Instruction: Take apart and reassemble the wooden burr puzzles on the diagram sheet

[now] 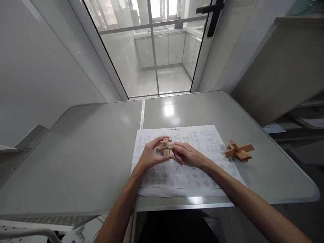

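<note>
Both my hands meet over a printed instruction sheet on the grey table. Between them is a small wooden puzzle made of crossed numbered blocks. My left hand pinches its left side with thumb and fingers. My right hand grips its right side, fingers curled against the wood. A second wooden cross-shaped puzzle lies on the table to the right of the sheet, apart from both hands.
A seam runs between two table halves. Beyond the far edge stands a glass door with a black handle. A wooden cabinet with shelves rises at the right. The near table edge is close to my body.
</note>
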The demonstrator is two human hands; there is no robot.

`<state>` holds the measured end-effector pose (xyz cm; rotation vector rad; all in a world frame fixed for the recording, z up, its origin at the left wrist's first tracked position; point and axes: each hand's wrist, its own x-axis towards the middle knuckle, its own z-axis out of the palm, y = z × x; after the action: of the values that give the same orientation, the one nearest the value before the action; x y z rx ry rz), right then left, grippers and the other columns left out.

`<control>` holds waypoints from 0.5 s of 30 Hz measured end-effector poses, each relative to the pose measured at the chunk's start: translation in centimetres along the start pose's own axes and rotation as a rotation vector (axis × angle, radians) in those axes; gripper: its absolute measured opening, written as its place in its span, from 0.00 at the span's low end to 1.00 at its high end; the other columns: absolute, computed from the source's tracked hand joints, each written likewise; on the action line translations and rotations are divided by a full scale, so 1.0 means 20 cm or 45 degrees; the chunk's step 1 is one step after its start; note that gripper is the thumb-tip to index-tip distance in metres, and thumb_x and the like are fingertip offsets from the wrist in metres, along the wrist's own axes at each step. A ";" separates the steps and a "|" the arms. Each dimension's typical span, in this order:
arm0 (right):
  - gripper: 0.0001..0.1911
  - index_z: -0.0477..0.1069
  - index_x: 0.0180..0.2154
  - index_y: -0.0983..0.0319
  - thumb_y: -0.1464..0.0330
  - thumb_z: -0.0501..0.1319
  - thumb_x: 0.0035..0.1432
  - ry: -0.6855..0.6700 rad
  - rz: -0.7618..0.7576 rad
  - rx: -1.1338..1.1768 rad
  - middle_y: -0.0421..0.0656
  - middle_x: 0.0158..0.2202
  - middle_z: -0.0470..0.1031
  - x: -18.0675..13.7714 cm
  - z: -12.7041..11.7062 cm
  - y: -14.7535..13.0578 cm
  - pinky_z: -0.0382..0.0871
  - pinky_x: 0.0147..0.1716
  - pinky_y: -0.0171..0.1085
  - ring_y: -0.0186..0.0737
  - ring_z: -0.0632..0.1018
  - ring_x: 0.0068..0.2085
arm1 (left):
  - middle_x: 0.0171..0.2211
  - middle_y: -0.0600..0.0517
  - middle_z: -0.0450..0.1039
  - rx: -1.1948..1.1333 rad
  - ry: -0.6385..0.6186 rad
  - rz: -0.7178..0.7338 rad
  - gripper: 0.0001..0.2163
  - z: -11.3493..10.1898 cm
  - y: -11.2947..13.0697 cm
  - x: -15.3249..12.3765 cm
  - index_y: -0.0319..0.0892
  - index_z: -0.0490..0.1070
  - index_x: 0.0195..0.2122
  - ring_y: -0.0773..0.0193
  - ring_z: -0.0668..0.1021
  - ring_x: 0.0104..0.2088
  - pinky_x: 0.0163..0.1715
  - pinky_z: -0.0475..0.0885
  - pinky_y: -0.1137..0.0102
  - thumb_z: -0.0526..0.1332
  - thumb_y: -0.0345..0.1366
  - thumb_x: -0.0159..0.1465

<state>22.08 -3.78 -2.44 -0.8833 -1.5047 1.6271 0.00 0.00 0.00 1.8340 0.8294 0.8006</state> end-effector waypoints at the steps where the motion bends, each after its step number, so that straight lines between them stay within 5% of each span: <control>1: 0.25 0.63 0.31 0.58 0.48 0.51 0.76 0.015 0.002 -0.006 0.33 0.20 0.65 0.00 0.00 0.01 0.64 0.26 0.35 0.33 0.67 0.21 | 0.55 0.44 0.82 0.018 0.027 0.005 0.32 0.00 -0.01 -0.01 0.45 0.73 0.61 0.51 0.82 0.56 0.61 0.74 0.59 0.79 0.43 0.57; 15: 0.28 0.59 0.29 0.56 0.45 0.51 0.75 0.084 0.024 -0.264 0.34 0.23 0.61 0.00 0.04 -0.01 0.57 0.24 0.36 0.35 0.63 0.23 | 0.39 0.50 0.83 0.317 0.073 -0.034 0.23 0.03 -0.02 -0.02 0.42 0.76 0.48 0.57 0.82 0.39 0.42 0.78 0.65 0.74 0.52 0.59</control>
<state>21.49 -4.20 -2.20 -1.0559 -1.6434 1.4590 0.05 -0.49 -0.72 2.0205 1.0264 0.7630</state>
